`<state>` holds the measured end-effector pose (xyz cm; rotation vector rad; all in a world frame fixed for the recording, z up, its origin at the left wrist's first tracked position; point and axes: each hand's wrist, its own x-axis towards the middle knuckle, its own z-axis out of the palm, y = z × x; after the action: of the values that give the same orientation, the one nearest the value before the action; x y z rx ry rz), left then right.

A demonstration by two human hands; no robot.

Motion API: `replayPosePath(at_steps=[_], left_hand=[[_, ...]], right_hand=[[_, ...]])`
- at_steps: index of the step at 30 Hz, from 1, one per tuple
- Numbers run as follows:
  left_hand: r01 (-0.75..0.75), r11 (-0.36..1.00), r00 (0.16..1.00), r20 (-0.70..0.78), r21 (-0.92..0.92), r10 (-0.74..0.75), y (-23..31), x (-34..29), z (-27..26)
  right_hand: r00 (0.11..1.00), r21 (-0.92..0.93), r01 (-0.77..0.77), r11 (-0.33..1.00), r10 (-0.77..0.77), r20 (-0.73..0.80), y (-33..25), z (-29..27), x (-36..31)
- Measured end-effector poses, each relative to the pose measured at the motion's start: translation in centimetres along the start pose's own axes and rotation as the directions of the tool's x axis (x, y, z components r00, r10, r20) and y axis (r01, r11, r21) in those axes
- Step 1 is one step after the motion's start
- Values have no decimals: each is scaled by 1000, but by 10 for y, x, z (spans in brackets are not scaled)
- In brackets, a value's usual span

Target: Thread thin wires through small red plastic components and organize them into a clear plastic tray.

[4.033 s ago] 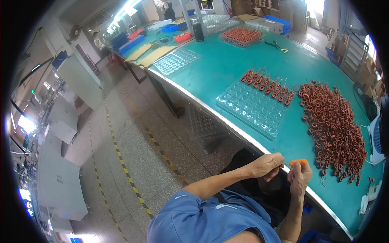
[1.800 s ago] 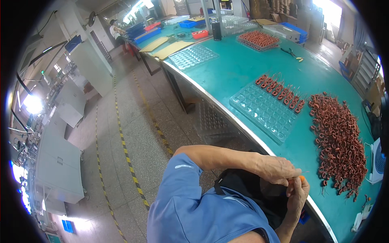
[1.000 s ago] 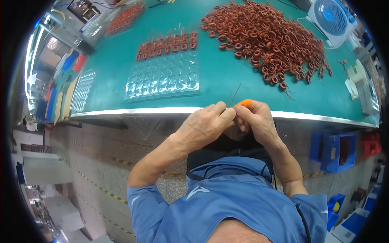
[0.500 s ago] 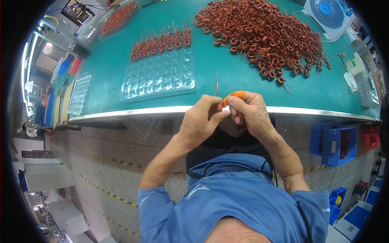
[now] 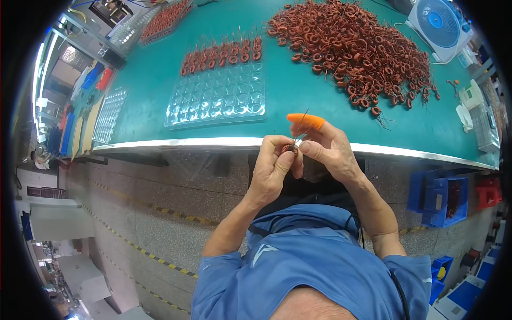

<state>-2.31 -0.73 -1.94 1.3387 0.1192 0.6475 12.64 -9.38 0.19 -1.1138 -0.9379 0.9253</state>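
Just over the table's near edge, my left hand [image 5: 271, 169] pinches a small toroidal coil [image 5: 288, 150] wound in copper-red wire. Its ring face is turned up toward me, and thin wire leads [image 5: 302, 124] stick up from it. Close on the right is my right hand [image 5: 332, 151], with an orange finger cot [image 5: 306, 120] on its raised index finger. Index finger and thumb are spread apart, the thumb tip beside the coil. Its other fingers are partly hidden behind the thumb. Ahead lies a clear plastic tray [image 5: 216, 101] of round pockets, its far rows filled with coils [image 5: 224, 57].
A large heap of loose coils [image 5: 357, 53] covers the right of the green table [image 5: 144, 112]. Behind it stands a fan [image 5: 434, 24]. A filled tray [image 5: 165, 24] sits far left, another clear tray [image 5: 110, 114] near left. Blue bins [image 5: 445, 200] stand low right.
The coil has turned in my left hand, so its ring face shows. My right index finger has lifted and spread away from the thumb. The view has shifted slightly.
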Motion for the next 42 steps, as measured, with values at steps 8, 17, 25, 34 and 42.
replayPosePath(at_steps=[8, 17, 25, 34, 42], left_hand=[[201, 979, 971, -130, -22, -202, 2, 5, 5], [121, 981, 970, -228, 155, -83, -2, 8, 3], [-137, 717, 932, -157, 683, 328, 14, 50, -69], [-10, 104, 921, -31, 995, 389, 3, 85, -158], [67, 65, 952, -83, 996, 295, 10, 77, -164]], right_hand=[[965, -146, 252, 957, -259, -34, 10, -1, -7], [989, -62, 37, 997, -45, -143, -3, 15, -3], [979, -307, 122, 944, -165, -119, -33, -6, 65], [980, -388, 199, 900, -175, 97, -8, 41, 232], [929, -400, 314, 861, -193, 315, 59, 155, 346]])
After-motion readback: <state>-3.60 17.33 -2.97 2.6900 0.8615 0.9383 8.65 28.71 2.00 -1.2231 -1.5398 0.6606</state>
